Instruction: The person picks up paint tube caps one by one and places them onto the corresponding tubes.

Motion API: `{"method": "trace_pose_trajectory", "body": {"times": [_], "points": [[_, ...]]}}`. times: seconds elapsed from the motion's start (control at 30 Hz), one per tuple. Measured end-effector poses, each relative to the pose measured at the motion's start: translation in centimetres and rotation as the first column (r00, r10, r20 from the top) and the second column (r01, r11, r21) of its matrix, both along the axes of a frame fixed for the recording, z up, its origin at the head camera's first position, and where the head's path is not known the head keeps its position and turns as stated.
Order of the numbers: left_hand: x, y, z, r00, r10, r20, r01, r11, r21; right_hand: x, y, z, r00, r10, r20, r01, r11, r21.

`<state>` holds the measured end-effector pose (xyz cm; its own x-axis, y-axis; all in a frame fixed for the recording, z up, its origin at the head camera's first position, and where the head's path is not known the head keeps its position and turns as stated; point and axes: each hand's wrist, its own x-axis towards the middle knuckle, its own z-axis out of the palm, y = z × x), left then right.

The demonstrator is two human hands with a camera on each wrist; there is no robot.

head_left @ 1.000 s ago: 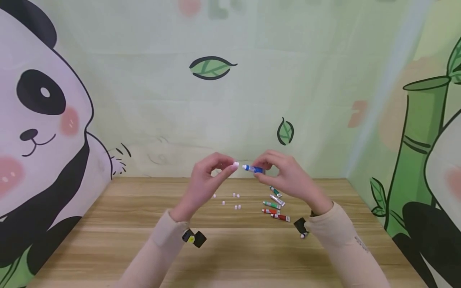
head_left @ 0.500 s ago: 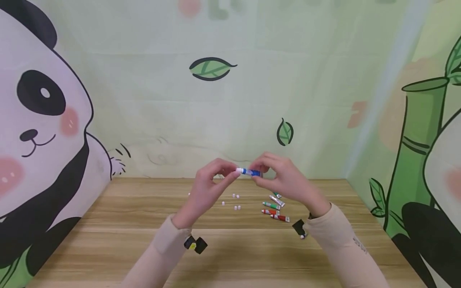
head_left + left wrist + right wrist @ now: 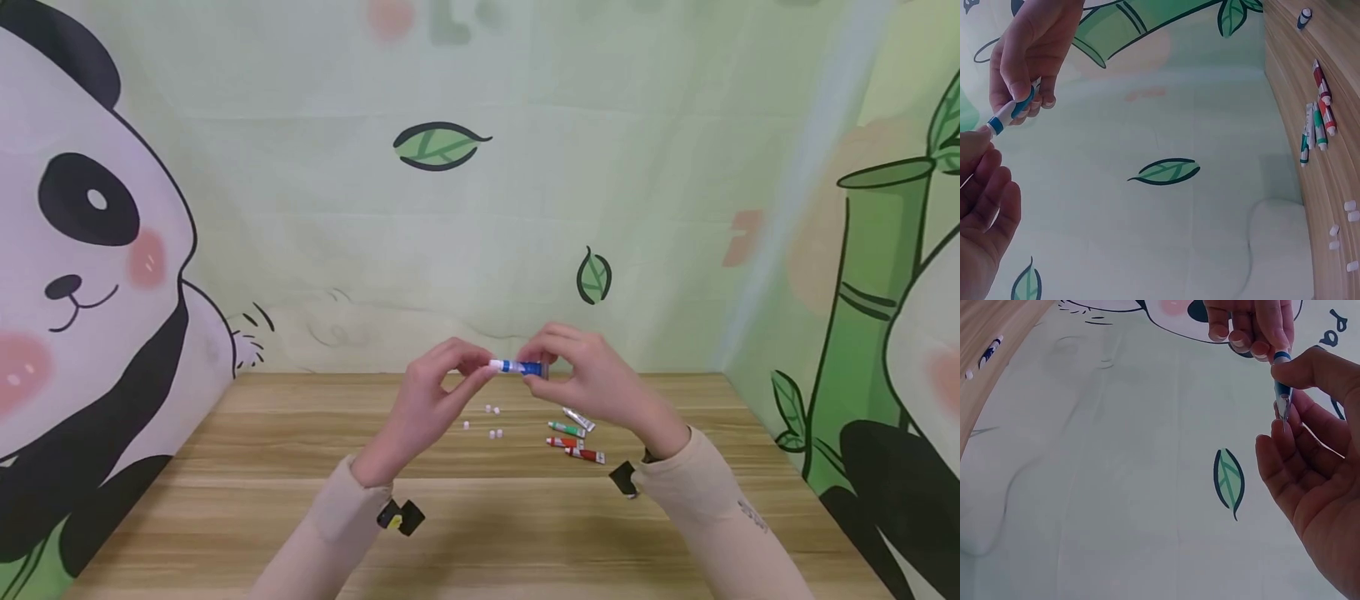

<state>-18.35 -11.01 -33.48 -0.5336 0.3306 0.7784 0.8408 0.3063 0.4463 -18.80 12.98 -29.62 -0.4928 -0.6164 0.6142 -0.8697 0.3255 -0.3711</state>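
Observation:
Both hands meet in the air above the back of the table. Between thumb and fingertips, my right hand (image 3: 588,371) holds a small blue paint tube (image 3: 529,368) by its body. My left hand (image 3: 431,392) pinches a white cap (image 3: 496,365) at the tube's nozzle end, in line with the tube. In the left wrist view, the tube's white and blue front part (image 3: 1002,119) runs between the two hands. From the right wrist, the flat tail end (image 3: 1284,406) shows beneath the right thumb, and the cap is hidden behind fingers.
On the wooden table (image 3: 300,533), right of centre, lie a silver tube (image 3: 577,418), a green tube (image 3: 566,429), an orange-red tube (image 3: 562,442) and a dark red tube (image 3: 585,456). Several loose white caps (image 3: 467,425) lie left of them. A printed panda backdrop (image 3: 315,208) stands behind.
A second ago the cap was held apart from the tube's nozzle. The hands have come together, so the cap meets the nozzle, and both have sunk slightly.

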Motion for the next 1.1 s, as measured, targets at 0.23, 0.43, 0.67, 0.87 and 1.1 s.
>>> {"method": "trace_pose_trajectory", "body": {"times": [0.23, 0.43, 0.67, 0.87, 1.1], "points": [[0.3, -0.2, -0.2, 1.0, -0.012, -0.005, 0.012, 1.0, 0.0, 0.0, -0.3, -0.1, 1.0, 0.026, -0.014, -0.027, 0.999, -0.017], [0.3, -0.5, -0.3, 0.996, -0.086, 0.004, 0.086, 0.996, 0.006, -0.1, -0.4, -0.4, 0.998, 0.054, -0.016, -0.054, 0.998, -0.029], [0.7, -0.8, -0.4, 0.994, -0.108, 0.012, 0.108, 0.994, 0.028, 0.1, -0.3, -0.6, 0.997, 0.074, 0.016, -0.074, 0.997, -0.03], [0.8, -1.1, -0.2, 0.999, -0.053, -0.002, 0.053, 0.998, 0.027, 0.4, -0.5, -0.5, 0.997, 0.074, 0.017, -0.073, 0.997, -0.027], [1.0, -1.2, -0.1, 0.998, -0.054, -0.031, 0.053, 0.998, -0.013, 0.7, -0.6, -0.4, 0.996, 0.091, -0.002, -0.091, 0.996, -0.014]]}}
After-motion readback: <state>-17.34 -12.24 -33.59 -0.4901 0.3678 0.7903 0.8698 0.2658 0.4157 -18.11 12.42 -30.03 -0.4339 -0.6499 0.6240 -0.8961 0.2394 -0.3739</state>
